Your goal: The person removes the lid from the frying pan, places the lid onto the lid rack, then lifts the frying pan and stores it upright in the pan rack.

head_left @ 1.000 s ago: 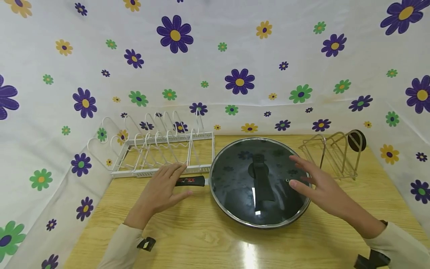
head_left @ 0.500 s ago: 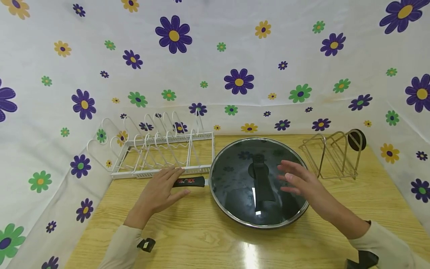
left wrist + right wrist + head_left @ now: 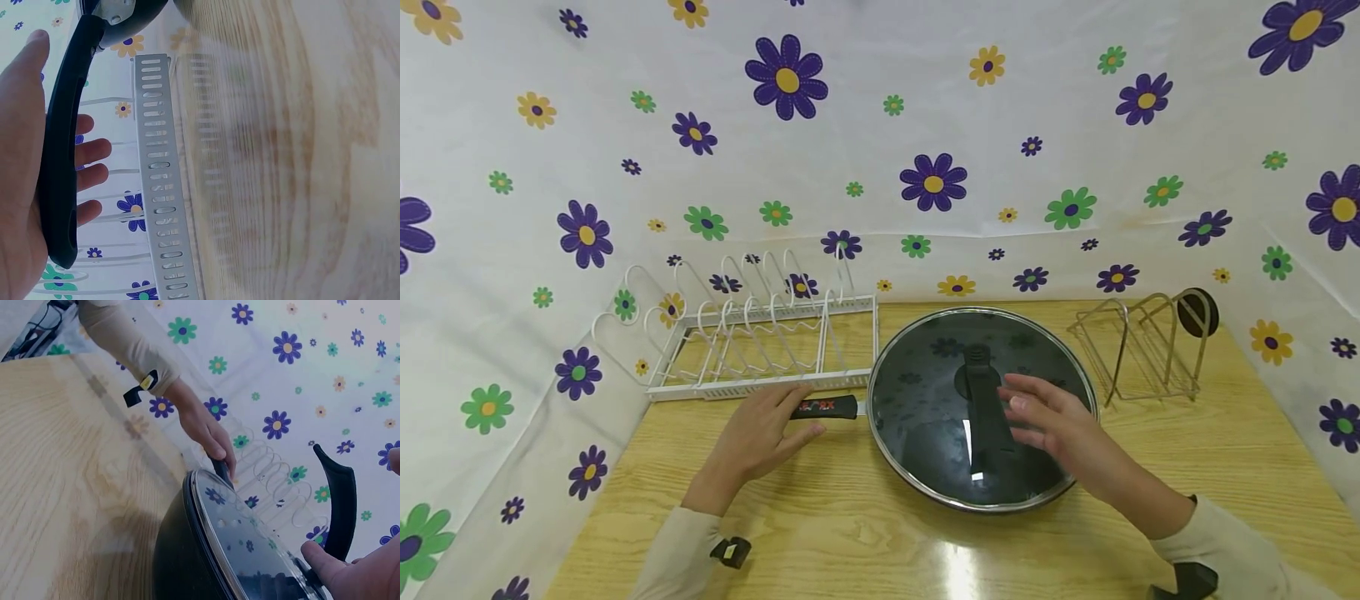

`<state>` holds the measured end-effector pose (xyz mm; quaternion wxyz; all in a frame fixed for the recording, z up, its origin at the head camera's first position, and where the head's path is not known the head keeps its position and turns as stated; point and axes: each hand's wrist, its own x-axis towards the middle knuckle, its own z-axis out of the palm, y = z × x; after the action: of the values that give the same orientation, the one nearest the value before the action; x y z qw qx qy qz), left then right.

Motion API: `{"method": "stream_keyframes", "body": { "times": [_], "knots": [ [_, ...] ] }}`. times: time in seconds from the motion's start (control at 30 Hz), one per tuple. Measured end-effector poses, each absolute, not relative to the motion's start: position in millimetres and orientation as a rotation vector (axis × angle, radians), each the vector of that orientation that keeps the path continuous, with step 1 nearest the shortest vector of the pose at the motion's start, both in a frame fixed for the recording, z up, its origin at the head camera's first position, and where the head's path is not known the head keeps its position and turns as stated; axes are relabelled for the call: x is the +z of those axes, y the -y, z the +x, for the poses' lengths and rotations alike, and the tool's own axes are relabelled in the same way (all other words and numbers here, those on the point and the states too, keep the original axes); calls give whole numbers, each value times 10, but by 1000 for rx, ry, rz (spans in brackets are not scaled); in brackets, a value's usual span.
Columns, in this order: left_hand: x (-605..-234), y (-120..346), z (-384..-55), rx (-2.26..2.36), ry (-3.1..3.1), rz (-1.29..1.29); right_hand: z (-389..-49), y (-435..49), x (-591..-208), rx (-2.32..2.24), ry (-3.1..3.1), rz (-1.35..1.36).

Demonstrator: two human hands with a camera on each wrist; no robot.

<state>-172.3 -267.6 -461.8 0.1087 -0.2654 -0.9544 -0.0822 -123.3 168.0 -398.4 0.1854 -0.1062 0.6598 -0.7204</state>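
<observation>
A deep black pan (image 3: 178,556) stands on the table, covered by a dark glass lid (image 3: 917,433) with a steel rim. From the lid's middle rises a black upright handle (image 3: 342,506). My left hand (image 3: 752,437) is at the pan's black handle (image 3: 826,407). In the left wrist view that handle crosses the palm, fingers reaching out beyond it and thumb straight. My right hand (image 3: 1060,429) hovers over the right part of the lid, fingers spread and loosely bent close beside the lid handle. In the right wrist view its thumb overlaps the lid handle's base.
Behind my left hand stands a white wire rack (image 3: 760,387) with upright loops. At the back right is a smaller metal rack (image 3: 1157,392), with a black disc (image 3: 1197,313) at its far end. A flower-patterned cloth (image 3: 865,125) encloses the wooden table (image 3: 865,533).
My right hand has moved left across the lid, from its right rim to beside the lid handle. The left hand has stayed at the pan handle, almost still.
</observation>
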Motion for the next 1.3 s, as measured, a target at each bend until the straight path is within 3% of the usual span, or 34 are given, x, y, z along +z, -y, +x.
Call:
{"method": "stream_keyframes", "body": {
  "times": [1.3],
  "knots": [
    [-4728,2683,-1775,-177,2615,-822,-1375,-1266,-4055,-2235,-1278,-31]
  ]
}}
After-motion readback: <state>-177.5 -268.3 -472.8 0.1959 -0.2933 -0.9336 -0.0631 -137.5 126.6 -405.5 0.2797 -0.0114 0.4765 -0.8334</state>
